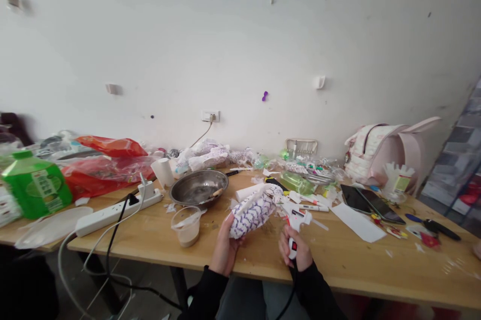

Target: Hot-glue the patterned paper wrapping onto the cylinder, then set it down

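My left hand [225, 247] is closed around the lower left end of a white papery roll with purple wavy markings [252, 214], tilted up to the right above the table. In my right hand [296, 247] is a white hot glue gun [297, 217], gripped by its handle, with a red switch showing and a black cord running down from it. A clear glue stick juts from the gun's back, to the right. The gun's nozzle end is close to the roll's right end; I cannot tell whether they touch.
Left of the roll are a metal bowl [198, 188], a plastic cup [187, 227] and a white power strip [118, 212] with cables hanging off the edge. A green jug [37, 185] stands far left. Rightward lie white paper [358, 222], dark phones or tablets [379, 205] and a pink backpack [387, 152].
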Available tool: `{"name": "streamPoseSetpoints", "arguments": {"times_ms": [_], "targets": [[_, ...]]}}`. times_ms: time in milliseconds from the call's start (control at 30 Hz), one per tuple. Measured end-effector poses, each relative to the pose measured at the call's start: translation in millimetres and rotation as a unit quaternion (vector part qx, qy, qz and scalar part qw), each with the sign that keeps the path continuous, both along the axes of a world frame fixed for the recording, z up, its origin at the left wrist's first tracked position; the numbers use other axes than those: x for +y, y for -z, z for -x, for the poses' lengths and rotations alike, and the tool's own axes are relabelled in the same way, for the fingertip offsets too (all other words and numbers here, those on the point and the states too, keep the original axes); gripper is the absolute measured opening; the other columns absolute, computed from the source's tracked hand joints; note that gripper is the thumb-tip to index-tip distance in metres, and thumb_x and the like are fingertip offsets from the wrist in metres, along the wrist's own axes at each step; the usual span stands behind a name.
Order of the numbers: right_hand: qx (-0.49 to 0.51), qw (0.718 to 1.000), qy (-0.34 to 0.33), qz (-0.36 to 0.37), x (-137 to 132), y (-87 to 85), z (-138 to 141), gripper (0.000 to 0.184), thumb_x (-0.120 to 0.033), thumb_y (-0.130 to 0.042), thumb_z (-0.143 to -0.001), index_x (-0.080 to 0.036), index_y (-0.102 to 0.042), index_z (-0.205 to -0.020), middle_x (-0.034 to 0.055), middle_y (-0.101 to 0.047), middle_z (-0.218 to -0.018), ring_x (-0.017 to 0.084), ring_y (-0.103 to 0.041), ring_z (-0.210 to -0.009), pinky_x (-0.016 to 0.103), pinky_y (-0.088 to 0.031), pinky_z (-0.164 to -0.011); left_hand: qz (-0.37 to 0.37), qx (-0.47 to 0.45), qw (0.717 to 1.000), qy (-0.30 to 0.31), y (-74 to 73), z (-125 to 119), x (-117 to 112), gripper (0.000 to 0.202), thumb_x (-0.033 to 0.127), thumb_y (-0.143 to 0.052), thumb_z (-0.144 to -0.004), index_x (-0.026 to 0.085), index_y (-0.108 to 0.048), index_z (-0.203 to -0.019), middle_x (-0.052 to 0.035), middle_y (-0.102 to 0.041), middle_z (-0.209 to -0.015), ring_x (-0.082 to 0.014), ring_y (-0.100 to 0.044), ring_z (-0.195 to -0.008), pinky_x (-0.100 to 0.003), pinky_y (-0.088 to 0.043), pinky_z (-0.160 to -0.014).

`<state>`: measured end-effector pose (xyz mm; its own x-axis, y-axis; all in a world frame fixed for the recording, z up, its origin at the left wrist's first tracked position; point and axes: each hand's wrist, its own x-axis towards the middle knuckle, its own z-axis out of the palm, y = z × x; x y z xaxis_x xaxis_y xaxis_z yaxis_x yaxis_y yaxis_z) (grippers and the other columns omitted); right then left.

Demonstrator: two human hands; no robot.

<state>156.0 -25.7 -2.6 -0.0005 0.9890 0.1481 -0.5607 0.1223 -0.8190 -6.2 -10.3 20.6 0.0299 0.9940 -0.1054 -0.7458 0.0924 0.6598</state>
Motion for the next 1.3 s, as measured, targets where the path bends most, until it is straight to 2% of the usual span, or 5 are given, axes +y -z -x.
{"name": "streamPoseSetpoints", "arguments": {"times_ms": [400, 567, 733, 1067, 1300], "targets": [[0.039, 0.999, -0.001, 0.000, 0.8, 0.2, -0.5, 0.035, -0.045, -0.061, -0.068, -0.018, -0.046, -0.052, -0.0073, -0.042, -0.031, 0.005, -0.032, -0.020, 0.014, -0.014, -0.020, 0.007, 0.003, 1.000, -0.001, -0.7, 0.7, -0.4, 0.035, 0.034, -0.067, -0.067, 0.015, -0.060, -0.095, -0.0012, -0.062, -0.075, -0.0095, -0.050, -0.054, -0.019, -0.036, -0.043], [0.054, 0.999, 0.002, 0.000, 1.4, 1.9, -2.2, 0.029, -0.043, -0.062, -0.067, -0.016, -0.061, -0.078, -0.0092, -0.041, -0.031, 0.006, -0.032, -0.019, 0.014, -0.016, -0.019, 0.003, 0.003, 1.000, 0.005, 0.5, 1.0, -0.6, 0.033, 0.034, -0.066, -0.068, 0.015, -0.060, -0.095, -0.0021, -0.063, -0.078, -0.0099, -0.051, -0.056, -0.019, -0.036, -0.043], [0.061, 0.998, -0.013, 0.004, 1.8, 3.3, -3.6, 0.038, -0.042, -0.062, -0.066, -0.014, -0.063, -0.092, -0.0089, -0.041, -0.032, 0.006, -0.033, -0.019, 0.015, -0.016, -0.019, 0.010, 0.001, 1.000, 0.001, -0.6, 0.5, -1.0, 0.034, 0.034, -0.067, -0.067, 0.016, -0.060, -0.094, -0.0012, -0.063, -0.077, -0.0098, -0.052, -0.056, -0.019, -0.036, -0.042], [0.072, 0.997, -0.005, 0.013, 0.9, -1.4, -1.2, 0.028, -0.041, -0.063, -0.065, -0.016, -0.063, -0.078, -0.0082, -0.042, -0.031, 0.006, -0.033, -0.018, 0.014, -0.018, -0.018, 0.015, 0.003, 1.000, -0.004, -0.4, 0.8, -0.8, 0.031, 0.032, -0.063, -0.071, 0.015, -0.058, -0.096, -0.0024, -0.062, -0.078, -0.0097, -0.051, -0.056, -0.019, -0.038, -0.042], [0.095, 0.995, -0.027, 0.002, 0.7, -2.2, -1.7, 0.038, -0.051, -0.056, -0.069, -0.015, -0.063, -0.077, -0.0062, -0.044, -0.030, 0.007, -0.035, -0.018, 0.014, -0.020, -0.018, 0.010, -0.003, 1.000, 0.001, 0.3, 0.6, -0.2, 0.030, 0.032, -0.064, -0.071, 0.014, -0.060, -0.095, -0.0031, -0.063, -0.078, -0.0095, -0.051, -0.055, -0.018, -0.038, -0.041]]}}
